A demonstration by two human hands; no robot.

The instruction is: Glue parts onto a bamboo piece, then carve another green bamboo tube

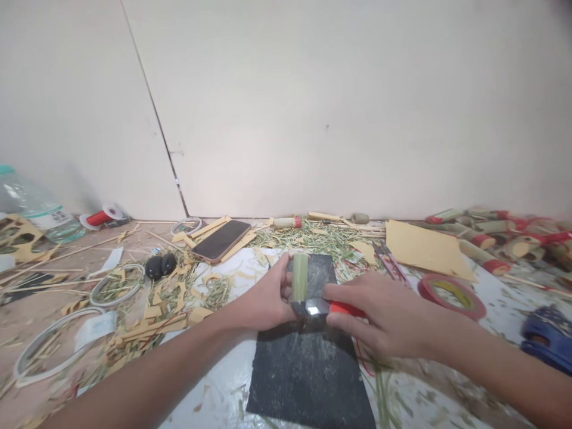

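Left hand (273, 299) holds a green tube (300, 277) (probably bamboo) — right hand (382, 310), a red-handled tool (347, 308).

I face a pale wall (339, 119) along the far edge of the brownish surface (27, 319); a thin dark line (154, 107) slants down its left part, in soft light.
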